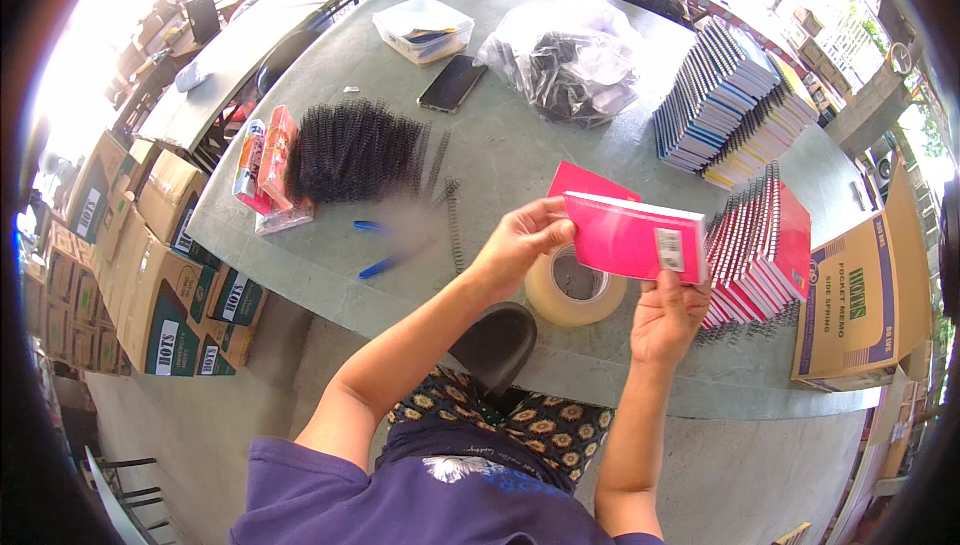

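Between my two hands I hold a small pink-red notepad [615, 240] with a white label near its right end. My left hand [535, 235] pinches its left end, thumb in front. My right hand [668, 320] grips the lower right corner. No coil shows on this pad. Behind it a second red pad or cover [590, 177] lies on the table. Just below stands a roll of clear tape [560, 300]. To the right are stacked red spiral notebooks [760, 255]. Left of my hands lie a loose black coil [455, 230] and blue-handled pliers [375, 268], partly blurred.
A heap of black coils [355, 155] sits beside orange-red packets [275, 160]. Farther back are a phone [452, 83], a clear plastic tub [424, 30], a plastic bag of dark pieces [575, 60] and blue spiral notebooks [715, 95]. A cardboard box [850, 305] stands at the right edge.
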